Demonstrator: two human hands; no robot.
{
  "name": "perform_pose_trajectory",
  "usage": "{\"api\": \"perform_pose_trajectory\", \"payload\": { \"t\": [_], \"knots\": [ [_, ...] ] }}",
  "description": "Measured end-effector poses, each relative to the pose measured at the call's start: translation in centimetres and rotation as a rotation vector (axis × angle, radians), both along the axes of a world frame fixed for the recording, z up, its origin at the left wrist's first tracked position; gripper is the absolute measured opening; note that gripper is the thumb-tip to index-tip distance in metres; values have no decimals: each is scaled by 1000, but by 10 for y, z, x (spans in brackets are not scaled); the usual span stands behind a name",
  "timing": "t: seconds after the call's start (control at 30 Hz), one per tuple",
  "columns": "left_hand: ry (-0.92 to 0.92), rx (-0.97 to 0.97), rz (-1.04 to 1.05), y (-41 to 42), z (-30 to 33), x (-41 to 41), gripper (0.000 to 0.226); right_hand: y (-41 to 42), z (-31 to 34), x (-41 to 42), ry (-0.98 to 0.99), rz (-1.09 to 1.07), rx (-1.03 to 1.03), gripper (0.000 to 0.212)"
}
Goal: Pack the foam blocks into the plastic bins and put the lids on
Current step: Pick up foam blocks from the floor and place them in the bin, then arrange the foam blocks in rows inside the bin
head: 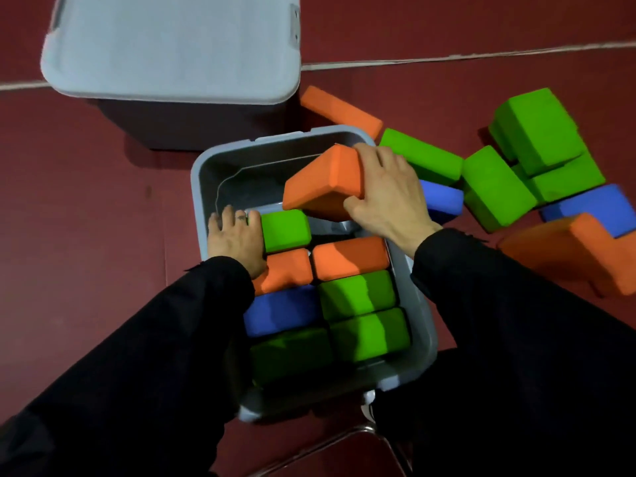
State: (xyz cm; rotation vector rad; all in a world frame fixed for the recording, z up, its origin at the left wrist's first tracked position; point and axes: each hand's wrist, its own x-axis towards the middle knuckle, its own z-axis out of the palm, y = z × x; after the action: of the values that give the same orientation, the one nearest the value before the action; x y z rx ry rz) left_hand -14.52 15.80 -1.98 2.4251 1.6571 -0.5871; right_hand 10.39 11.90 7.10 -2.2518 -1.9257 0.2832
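Black sleeves [144,339]; right hand [385,191] fingers clasp orange block [323,184] (left hand [235,241] flat, fingers together).

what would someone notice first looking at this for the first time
The bright orange foam block gripped in the right hand stands out, tilted over the empty far end of the open grey bin. Beneath it, green, orange and blue blocks fill the bin's near part in two rows, with the left hand pressed against them. A loose heap of blocks lies on the red floor at right.

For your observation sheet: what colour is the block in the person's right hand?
Orange. The head view shows the block held by the right hand over the bin.
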Motion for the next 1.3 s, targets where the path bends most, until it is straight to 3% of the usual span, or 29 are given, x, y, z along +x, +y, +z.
{"api": "perform_pose_trajectory", "payload": {
  "t": [0.2, 0.37, 0.53, 0.6, 0.67, 0.83, 0.93, 1.0, 1.07, 1.13, 1.2, 1.3],
  "knots": [
    [163, 13, 13, 17, -10, 2, 60, 14, -18, 8, -130, 128, 23, 83],
    [204, -105, -115, 28, -8, -7, 93, 14, -48, -3, -256, 346, -155, 84],
    [29, -248, -251, 39, -13, -11, 96, 8, -94, -7, -106, 330, -445, 95],
    [-71, -357, -195, 41, -14, -10, 107, 0, -110, -14, -27, 302, -497, 102],
    [-121, -403, -150, 35, -14, -5, 106, -8, -124, -25, -57, 256, -418, 99],
    [-28, -170, -159, -1, -31, 7, 120, -20, -140, -36, -131, 219, -231, 90],
    [-54, -153, -132, 3, -37, 3, 124, -12, -139, -39, -47, 207, -270, 89],
    [-152, -134, -108, 6, -35, 4, 123, -2, -126, -34, 76, 203, -283, 77],
    [-252, -128, -122, 8, -28, 14, 111, 11, -104, -18, 181, 213, -223, 55],
    [-360, -46, -181, 14, -18, 33, 95, 23, -80, 8, 214, 164, -25, 37],
    [-467, 6, -246, 18, -4, 62, 83, 34, -65, 39, 225, 21, 159, 30],
    [-597, 5, -307, 19, 12, 107, 74, 50, -73, 101, 214, -265, 213, 32]
  ]
}}
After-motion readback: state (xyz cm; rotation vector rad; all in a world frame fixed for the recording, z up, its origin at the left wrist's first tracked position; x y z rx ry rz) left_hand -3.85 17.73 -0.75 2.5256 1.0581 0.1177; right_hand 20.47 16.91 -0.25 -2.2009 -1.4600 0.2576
